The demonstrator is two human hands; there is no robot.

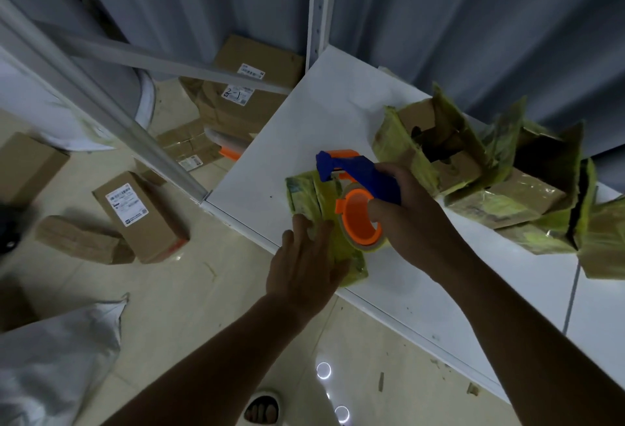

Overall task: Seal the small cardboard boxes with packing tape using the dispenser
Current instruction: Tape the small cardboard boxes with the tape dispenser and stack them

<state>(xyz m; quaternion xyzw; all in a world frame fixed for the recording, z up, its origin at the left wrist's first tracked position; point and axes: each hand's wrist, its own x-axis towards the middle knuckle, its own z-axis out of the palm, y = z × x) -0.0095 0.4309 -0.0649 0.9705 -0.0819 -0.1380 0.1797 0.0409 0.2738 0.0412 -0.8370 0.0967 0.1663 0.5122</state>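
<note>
A small cardboard box wrapped in yellowish tape lies near the front edge of the white shelf board. My left hand presses flat on the box's near end, fingers straight. My right hand grips the blue handle of the tape dispenser, which has an orange frame and an orange-cored tape roll. The dispenser rests on top of the box, its blue head pointing to the far left.
Several open, tape-covered boxes crowd the shelf's right side. On the floor to the left lie labelled cardboard boxes and a white sack. A grey shelf post rises behind the board. A sandalled foot shows below.
</note>
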